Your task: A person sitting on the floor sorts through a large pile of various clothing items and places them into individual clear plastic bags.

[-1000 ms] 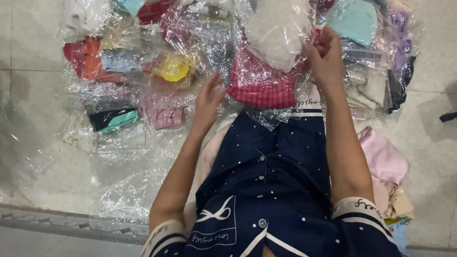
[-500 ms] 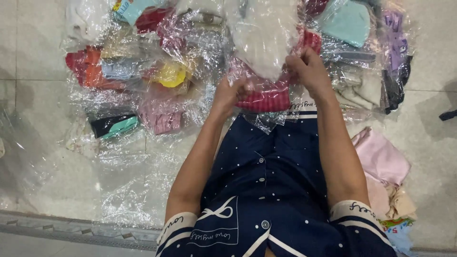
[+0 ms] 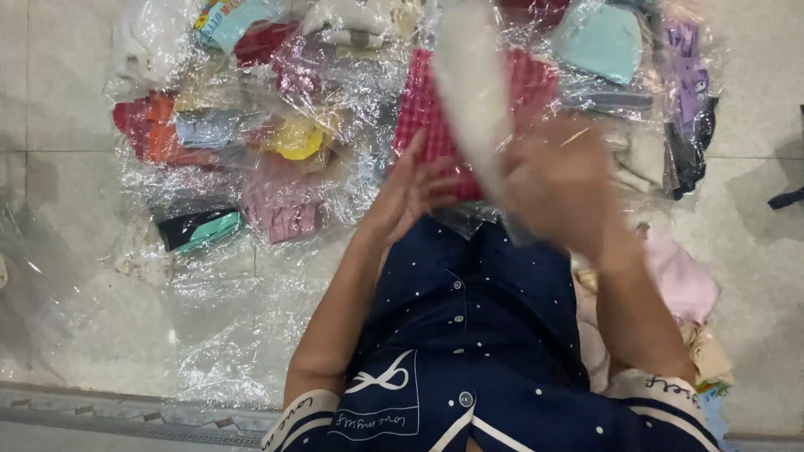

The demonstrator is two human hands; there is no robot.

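Note:
A red checked garment wrapped in clear plastic lies on the pile in front of me. My left hand rests against its near edge with the fingers spread. My right hand is blurred by motion, just right of it and above my dark blue dotted clothing. It grips a white garment in a clear bag, which stretches as a long pale streak from the top of the pile down to that hand.
Many plastic-wrapped folded clothes cover the tiled floor ahead: orange and red ones, a yellow one, a pink one, a black and teal one, a teal one. Loose pink cloth lies at my right.
My right hand has swung down and toward me, dragging the white bagged garment off the red checked one. My left hand has opened and now lies on the red checked packet.

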